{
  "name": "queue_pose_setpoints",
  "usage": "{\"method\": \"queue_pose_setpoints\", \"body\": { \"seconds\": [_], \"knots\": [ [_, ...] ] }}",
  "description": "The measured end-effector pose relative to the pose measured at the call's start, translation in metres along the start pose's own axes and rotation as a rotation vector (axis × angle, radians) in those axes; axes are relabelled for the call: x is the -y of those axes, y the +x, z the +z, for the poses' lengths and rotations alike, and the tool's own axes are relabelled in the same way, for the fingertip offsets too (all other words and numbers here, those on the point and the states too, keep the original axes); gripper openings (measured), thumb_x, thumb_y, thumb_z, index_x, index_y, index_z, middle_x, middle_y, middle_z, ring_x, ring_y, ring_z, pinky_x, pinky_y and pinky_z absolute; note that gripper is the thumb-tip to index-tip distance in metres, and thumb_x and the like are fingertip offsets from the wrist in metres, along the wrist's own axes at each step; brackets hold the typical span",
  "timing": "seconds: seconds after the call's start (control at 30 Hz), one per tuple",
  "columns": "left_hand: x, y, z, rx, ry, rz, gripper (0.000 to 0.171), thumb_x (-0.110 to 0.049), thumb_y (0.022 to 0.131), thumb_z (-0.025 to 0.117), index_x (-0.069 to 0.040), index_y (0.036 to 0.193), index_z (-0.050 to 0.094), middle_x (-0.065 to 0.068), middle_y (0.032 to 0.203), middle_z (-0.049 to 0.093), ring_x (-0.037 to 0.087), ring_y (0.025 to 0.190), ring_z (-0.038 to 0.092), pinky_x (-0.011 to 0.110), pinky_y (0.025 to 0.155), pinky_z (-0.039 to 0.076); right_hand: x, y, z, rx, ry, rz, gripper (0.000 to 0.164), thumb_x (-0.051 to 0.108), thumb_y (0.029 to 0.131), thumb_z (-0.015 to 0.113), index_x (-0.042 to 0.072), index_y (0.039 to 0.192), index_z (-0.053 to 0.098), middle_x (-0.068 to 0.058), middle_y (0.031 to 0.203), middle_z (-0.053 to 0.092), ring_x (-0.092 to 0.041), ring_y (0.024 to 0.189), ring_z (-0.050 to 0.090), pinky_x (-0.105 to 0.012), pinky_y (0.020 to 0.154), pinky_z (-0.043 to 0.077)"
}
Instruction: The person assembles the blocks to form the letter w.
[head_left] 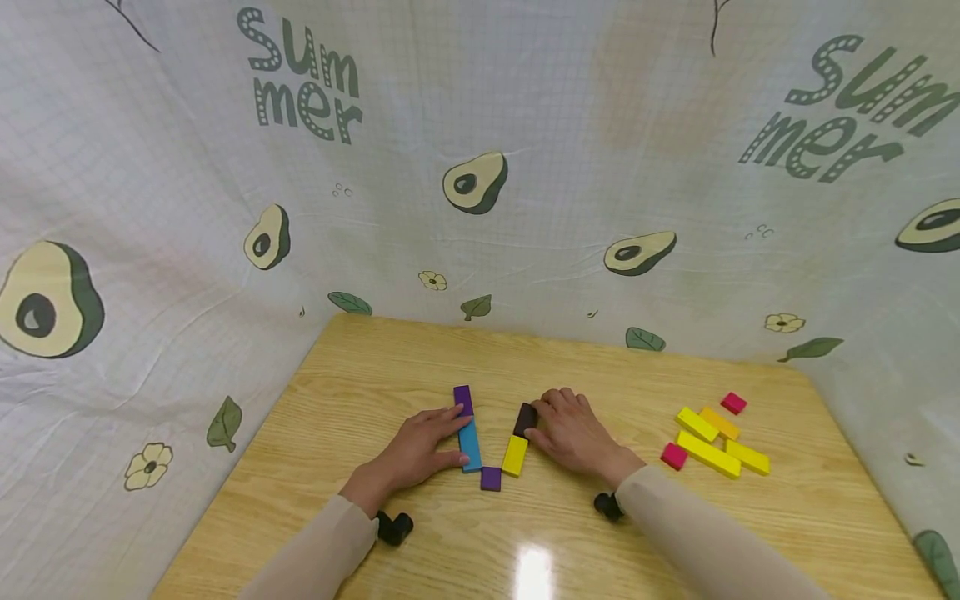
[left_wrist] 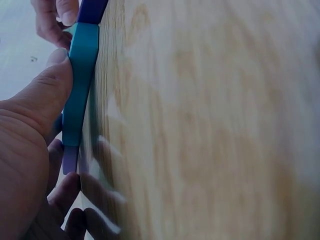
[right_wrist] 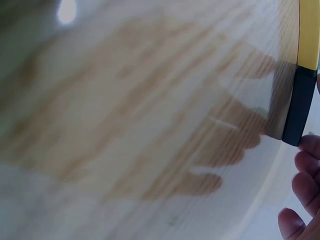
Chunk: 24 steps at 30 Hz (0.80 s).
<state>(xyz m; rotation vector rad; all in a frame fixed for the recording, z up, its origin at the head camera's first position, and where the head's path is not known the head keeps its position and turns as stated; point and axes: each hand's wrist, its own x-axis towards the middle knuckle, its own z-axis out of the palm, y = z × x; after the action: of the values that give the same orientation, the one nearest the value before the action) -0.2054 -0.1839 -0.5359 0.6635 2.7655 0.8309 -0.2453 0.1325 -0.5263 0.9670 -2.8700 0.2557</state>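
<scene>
My left hand (head_left: 420, 446) lies along the left row of blocks. Its thumb touches the near part of a blue block (head_left: 469, 443), and its fingertips reach a purple block (head_left: 462, 397) set against that block's far end. My right hand (head_left: 576, 431) pinches a black block (head_left: 525, 420), thumb near one end and index finger at the other. A yellow block (head_left: 515, 456) joins the black one end to end. Between the near ends of the two slanting rows sits a small purple block (head_left: 491, 478). In the right wrist view the black block (right_wrist: 300, 105) shows a fingertip at its end.
On the right of the wooden table (head_left: 570, 542) lies a loose group: several yellow blocks (head_left: 708, 454), an orange block (head_left: 720, 422) and two red blocks (head_left: 674, 456). A printed cloth (head_left: 555, 167) hangs behind and at both sides.
</scene>
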Motion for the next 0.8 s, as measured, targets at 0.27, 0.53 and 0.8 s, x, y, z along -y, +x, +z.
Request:
{"method": "queue_pose_setpoints", "body": {
  "seconds": [0.27,0.53,0.8],
  "knots": [
    [-0.0007,-0.0004,0.0003,-0.007,0.012,0.003,0.067,-0.052,0.101,0.067,-0.024,0.160,0.050,0.005,0.169,0.040,0.039,0.156,0.034,0.065,0.125,0.025,-0.0001,-0.0009,0.0005,-0.005,-0.010,-0.011,0.052,0.044,0.105,0.064,0.004,0.138,0.066,-0.013,0.132,0.062,-0.032,0.118,0.055,-0.049,0.098,0.046],
    [-0.0024,-0.0010,0.0000,0.003,0.014,-0.009,0.068,-0.052,0.101,0.067,-0.025,0.160,0.049,0.004,0.170,0.039,0.038,0.157,0.033,0.065,0.126,0.024,0.0007,-0.0012,-0.0004,-0.003,-0.003,-0.016,0.050,0.043,0.104,0.066,0.006,0.138,0.067,-0.011,0.129,0.062,-0.031,0.115,0.055,-0.048,0.095,0.045],
    [-0.0024,-0.0009,0.0001,-0.005,0.023,-0.006,0.068,-0.051,0.101,0.067,-0.023,0.160,0.049,0.005,0.170,0.040,0.039,0.156,0.034,0.065,0.125,0.025,0.0003,-0.0014,0.0000,-0.005,-0.012,-0.023,0.050,0.043,0.105,0.065,0.006,0.138,0.066,-0.012,0.130,0.062,-0.031,0.115,0.055,-0.047,0.094,0.045]
  ]
}}
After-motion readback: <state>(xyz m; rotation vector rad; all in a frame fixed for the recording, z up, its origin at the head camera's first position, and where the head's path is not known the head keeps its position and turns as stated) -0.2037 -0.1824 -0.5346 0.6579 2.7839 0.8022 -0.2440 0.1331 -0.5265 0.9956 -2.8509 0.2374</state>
